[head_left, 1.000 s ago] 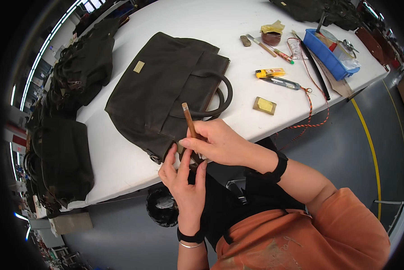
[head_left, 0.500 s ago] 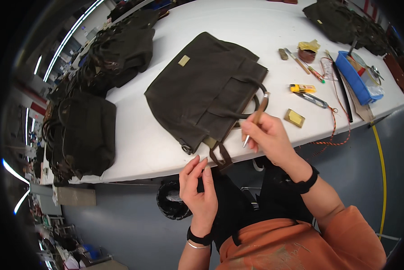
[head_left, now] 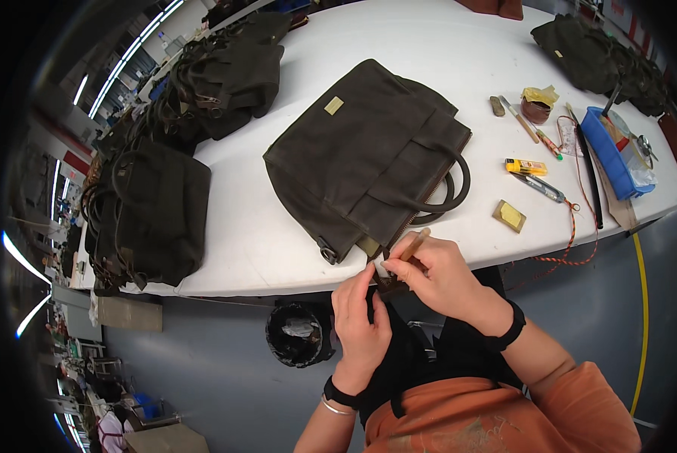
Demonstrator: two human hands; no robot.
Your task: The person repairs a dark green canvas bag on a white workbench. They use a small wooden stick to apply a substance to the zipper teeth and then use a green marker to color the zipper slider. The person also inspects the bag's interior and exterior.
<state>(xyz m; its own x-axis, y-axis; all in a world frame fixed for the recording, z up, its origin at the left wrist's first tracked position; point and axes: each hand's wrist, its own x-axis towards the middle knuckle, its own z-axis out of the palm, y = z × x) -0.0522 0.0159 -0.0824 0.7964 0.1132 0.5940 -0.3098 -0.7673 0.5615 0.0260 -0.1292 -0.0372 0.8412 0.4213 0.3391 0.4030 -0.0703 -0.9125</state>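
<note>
A dark brown handbag (head_left: 369, 143) with a small metal plate and looped handles lies on its side on the white table. The end of its zipper hangs over the table's near edge, mostly hidden by my hands. My right hand (head_left: 452, 283) is closed round a wooden-handled tool (head_left: 414, 246), its tip down at that zipper end; the tip itself is hard to make out. Beside it, my left hand (head_left: 360, 321) has its fingers stretched up and the thumb apart, fingertips close to the zipper end. Whether they touch it cannot be told.
More dark bags (head_left: 161, 219) crowd the left side, others (head_left: 587, 57) the far right. Right of the handbag lie a yellow lighter (head_left: 526, 167), a utility knife (head_left: 538, 186), a yellowish block (head_left: 509, 216) and a blue bin (head_left: 610, 155). A lined bin (head_left: 297, 332) stands below the table.
My right hand has moved down and left, bringing the tool to the zipper end. My left hand has risen rightward towards it. The whole view has shifted slightly.
</note>
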